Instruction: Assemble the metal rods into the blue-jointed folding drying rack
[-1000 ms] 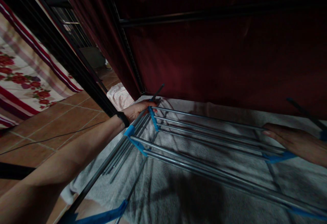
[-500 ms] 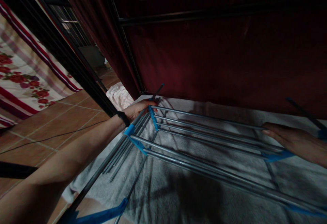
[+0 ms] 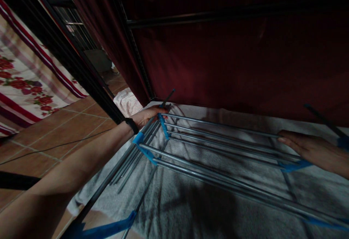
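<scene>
A metal drying rack (image 3: 218, 151) with grey rods and blue plastic joints lies low in front of me. Under it hangs a grey towel (image 3: 191, 202), spread wide. My left hand (image 3: 147, 116) reaches to the rack's far left corner and its fingers curl around the end rod there. A dark band sits on that wrist. My right hand (image 3: 308, 146) rests on the right end of the rods beside a blue joint, thumb on top; its fingers are hidden under the rods.
A dark red cloth (image 3: 231, 57) hangs behind the rack on a black frame. Black bars (image 3: 68, 60) slant down at the left. The floor is brown tile (image 3: 54, 130), with a floral sheet (image 3: 24, 82) at far left and a pale striped cloth (image 3: 128, 102) on the floor.
</scene>
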Motion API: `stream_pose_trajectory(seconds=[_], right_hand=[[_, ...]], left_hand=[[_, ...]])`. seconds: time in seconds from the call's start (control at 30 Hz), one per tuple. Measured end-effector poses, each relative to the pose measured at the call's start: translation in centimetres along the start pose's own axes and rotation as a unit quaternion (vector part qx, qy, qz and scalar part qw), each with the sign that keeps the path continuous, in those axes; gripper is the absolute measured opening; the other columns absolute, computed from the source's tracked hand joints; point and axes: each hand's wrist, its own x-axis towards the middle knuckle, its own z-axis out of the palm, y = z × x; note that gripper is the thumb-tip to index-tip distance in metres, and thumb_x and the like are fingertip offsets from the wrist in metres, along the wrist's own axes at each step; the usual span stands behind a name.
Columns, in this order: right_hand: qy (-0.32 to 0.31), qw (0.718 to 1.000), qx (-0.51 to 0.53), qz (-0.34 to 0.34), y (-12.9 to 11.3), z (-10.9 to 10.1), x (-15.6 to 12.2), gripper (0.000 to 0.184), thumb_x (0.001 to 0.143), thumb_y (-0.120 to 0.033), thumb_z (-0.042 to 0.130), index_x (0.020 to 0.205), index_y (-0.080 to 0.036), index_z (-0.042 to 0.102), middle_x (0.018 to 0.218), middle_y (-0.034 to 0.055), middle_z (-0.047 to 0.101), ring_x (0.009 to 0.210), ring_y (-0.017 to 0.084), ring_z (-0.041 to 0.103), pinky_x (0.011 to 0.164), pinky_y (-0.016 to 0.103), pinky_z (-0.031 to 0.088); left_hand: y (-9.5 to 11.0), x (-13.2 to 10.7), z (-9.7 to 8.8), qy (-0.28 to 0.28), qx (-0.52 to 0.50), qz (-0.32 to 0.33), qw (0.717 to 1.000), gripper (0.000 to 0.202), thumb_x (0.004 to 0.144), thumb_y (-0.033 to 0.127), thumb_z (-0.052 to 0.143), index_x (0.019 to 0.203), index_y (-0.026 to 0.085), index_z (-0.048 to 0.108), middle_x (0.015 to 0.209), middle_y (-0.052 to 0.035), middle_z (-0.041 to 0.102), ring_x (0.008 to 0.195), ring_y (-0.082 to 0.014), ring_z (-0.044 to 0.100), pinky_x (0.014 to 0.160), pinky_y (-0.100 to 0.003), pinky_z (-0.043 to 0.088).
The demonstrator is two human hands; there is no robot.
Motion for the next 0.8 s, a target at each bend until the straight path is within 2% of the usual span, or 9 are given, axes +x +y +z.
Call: stream_pose_trajectory(seconds=[0.2, 0.37, 0.53, 0.7, 0.8], right_hand=[[0.003, 1.000, 0.014, 0.002, -0.1, 0.1, 0.0, 0.076, 0.094, -0.075, 0.029, 0.134, -0.023, 0.068, 0.139, 0.0088, 0.067, 0.128, 0.036, 0.063, 0.117, 0.052, 0.045], [-0.020, 0.999, 0.048, -0.006, 0.0, 0.6, -0.1, 0.067, 0.097, -0.071, 0.031, 0.132, -0.027, 0.068, 0.139, 0.0053, 0.067, 0.132, 0.033, 0.061, 0.117, 0.047, 0.046], [0.037, 0.998, -0.007, -0.041, -0.1, 0.5, 0.2, 0.068, 0.097, -0.066, 0.027, 0.129, -0.021, 0.067, 0.132, 0.0138, 0.071, 0.122, 0.035, 0.067, 0.111, 0.051, 0.050], [0.059, 0.994, -0.046, -0.081, -2.5, -0.6, 0.0, 0.052, 0.104, -0.049, 0.025, 0.115, -0.019, 0.067, 0.110, 0.0166, 0.074, 0.100, 0.031, 0.073, 0.093, 0.044, 0.056], [0.094, 0.989, -0.075, -0.086, -4.2, -1.5, -0.3, 0.045, 0.107, -0.041, 0.028, 0.115, -0.017, 0.065, 0.111, 0.0168, 0.073, 0.103, 0.030, 0.070, 0.092, 0.041, 0.054]], left_hand=[[0.2, 0.0, -0.3, -0.002, 0.015, -0.015, 1.000, 0.015, 0.076, 0.009, 0.079, 0.087, 0.011, 0.068, 0.065, -0.0061, 0.070, 0.047, -0.0159, 0.064, 0.046, -0.024, 0.054], [0.1, -0.2, -0.1, -0.006, 0.013, -0.003, 1.000, 0.017, 0.074, 0.006, 0.079, 0.084, 0.012, 0.066, 0.066, -0.0055, 0.070, 0.051, -0.0162, 0.067, 0.051, -0.024, 0.057], [0.7, -1.0, 0.7, -0.003, 0.028, 0.008, 1.000, 0.018, 0.075, 0.006, 0.078, 0.087, 0.012, 0.066, 0.068, -0.0049, 0.070, 0.053, -0.0166, 0.068, 0.051, -0.024, 0.058], [1.1, -1.8, 1.3, 0.013, 0.058, 0.011, 0.998, 0.021, 0.073, 0.012, 0.081, 0.089, 0.013, 0.067, 0.067, -0.0036, 0.070, 0.052, -0.0176, 0.067, 0.050, -0.026, 0.058], [1.3, -1.8, 1.3, 0.026, 0.072, -0.005, 0.997, 0.023, 0.075, 0.019, 0.082, 0.092, 0.015, 0.068, 0.077, -0.0043, 0.076, 0.059, -0.0188, 0.070, 0.056, -0.029, 0.061]])
